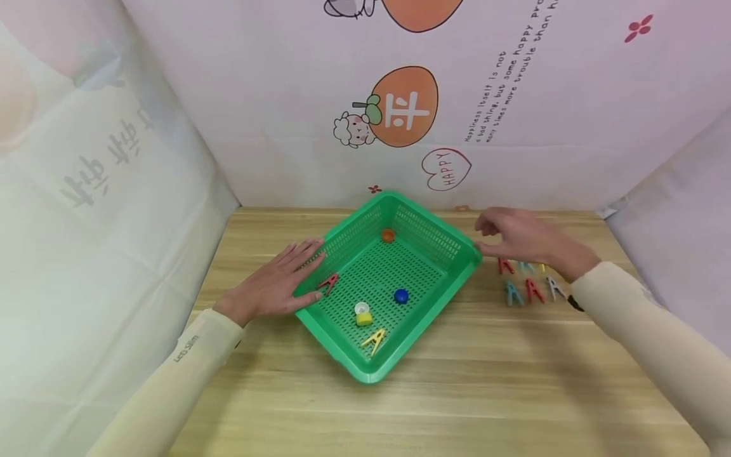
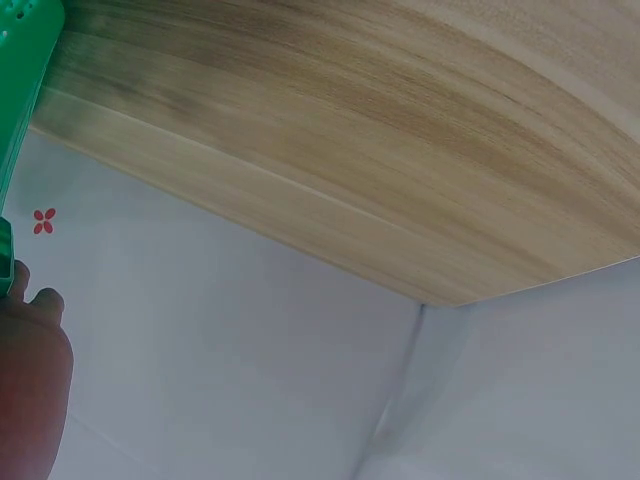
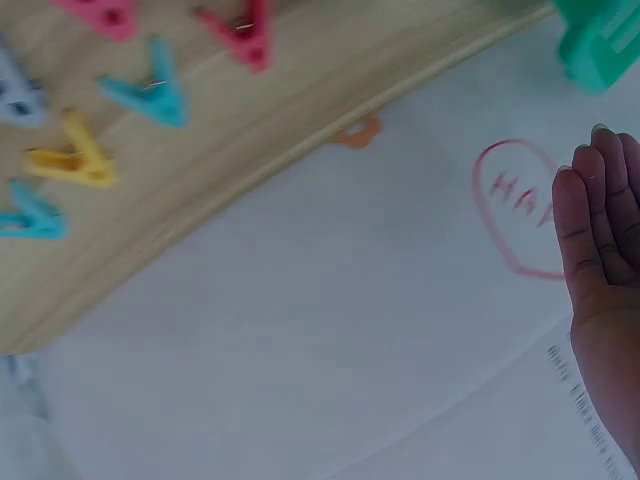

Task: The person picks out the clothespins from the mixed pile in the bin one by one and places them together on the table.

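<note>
A green plastic basket with a perforated floor sits turned cornerwise on the wooden table. My left hand lies along its left rim, fingers stretched out and thumb at the near edge. At the right corner, the thumb of my right hand reaches the rim; its fingers are raised behind, bent at the tips. Inside are a red clothespin, a yellow clothespin, an orange cap, a blue cap, a white cap and a yellow cap.
Right of the basket, under and beside my right forearm, lie several clothespins, including a blue one, a red one and a grey one. Printed white cloth walls the table at the back and both sides.
</note>
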The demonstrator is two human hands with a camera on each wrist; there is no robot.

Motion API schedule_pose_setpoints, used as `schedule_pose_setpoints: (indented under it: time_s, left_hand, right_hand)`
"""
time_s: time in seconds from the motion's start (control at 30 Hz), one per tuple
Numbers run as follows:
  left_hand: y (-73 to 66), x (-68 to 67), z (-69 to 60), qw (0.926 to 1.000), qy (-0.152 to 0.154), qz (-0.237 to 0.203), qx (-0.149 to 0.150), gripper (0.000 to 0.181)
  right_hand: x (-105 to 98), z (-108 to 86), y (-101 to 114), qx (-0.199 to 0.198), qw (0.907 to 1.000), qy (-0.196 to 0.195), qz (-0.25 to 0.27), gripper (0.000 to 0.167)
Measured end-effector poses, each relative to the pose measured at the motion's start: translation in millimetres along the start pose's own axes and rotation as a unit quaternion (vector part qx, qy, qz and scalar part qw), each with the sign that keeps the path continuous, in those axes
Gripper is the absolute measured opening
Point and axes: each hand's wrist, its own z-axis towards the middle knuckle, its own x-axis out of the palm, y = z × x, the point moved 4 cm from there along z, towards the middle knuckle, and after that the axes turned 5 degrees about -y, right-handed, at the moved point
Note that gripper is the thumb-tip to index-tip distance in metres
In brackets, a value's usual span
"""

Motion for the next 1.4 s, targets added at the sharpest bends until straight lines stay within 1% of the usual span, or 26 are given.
schedule_pose_setpoints:
  time_s: [0.1,0.2,0.33,0.4,0.53,0.63,0.77,0.87,0.93,1.07,1.17,1.2,1.3,1.4]
  left_hand:
    - [-0.2,-0.2,0.7,1.0,-0.002,0.004,0.002,0.087]
    - [-0.5,-0.4,1.5,1.0,-0.002,0.005,0.003,0.087]
    - [0.1,-0.8,1.9,1.0,0.0,0.007,0.002,0.087]
    - [0.9,-0.6,1.7,1.0,0.001,0.008,0.0,0.087]
    - [2.0,0.0,1.2,1.0,0.004,0.009,-0.003,0.086]
    - [1.6,-0.6,1.6,0.9999,0.005,0.01,-0.003,0.086]
    - [0.7,-0.6,2.7,0.9999,0.005,0.01,0.0,0.086]
    - [0.0,-0.6,3.3,0.9999,0.006,0.009,0.001,0.086]
    - [-0.1,-0.7,3.7,0.9999,0.006,0.009,0.0,0.086]
    - [0.0,-0.9,4.3,0.9999,0.009,0.01,-0.005,0.087]
    - [-0.1,-1.2,4.5,0.9998,0.01,0.014,-0.006,0.086]
    - [-0.1,-1.2,4.5,0.9998,0.009,0.015,-0.006,0.086]
    - [0.0,-1.3,4.1,0.9998,0.01,0.016,-0.005,0.086]
    - [0.9,-1.2,2.8,0.9997,0.011,0.019,-0.007,0.086]
  right_hand:
    - [6,18.7,21,-0.063,0.998,-0.001,0.003,0.029]
    - [14,33.5,42,-0.126,0.992,0.006,0.001,0.026]
    - [25,48.1,70,-0.19,0.9811,0.039,-0.001,0.027]
    - [31,53.8,84,-0.212,0.9753,0.06,-0.004,0.029]
    - [46,63.1,111,-0.245,0.9638,0.104,-0.021,0.03]
    - [59,66.8,131,-0.264,0.9549,0.133,-0.024,0.03]
    - [77,68.4,153,-0.299,0.9388,0.168,-0.031,0.031]
    - [89,69.8,167,-0.327,0.9237,0.194,-0.047,0.032]
    - [93,71.0,175,-0.34,0.9155,0.208,-0.056,0.032]
    - [100,75.5,188,-0.356,0.9042,0.225,-0.07,0.031]
    - [106,78.0,198,-0.366,0.897,0.238,-0.067,0.031]
    - [110,78.2,201,-0.371,0.8931,0.245,-0.066,0.031]
    - [121,75.8,210,-0.392,0.8761,0.271,-0.069,0.031]
    - [132,72.5,219,-0.416,0.8582,0.286,-0.093,0.032]
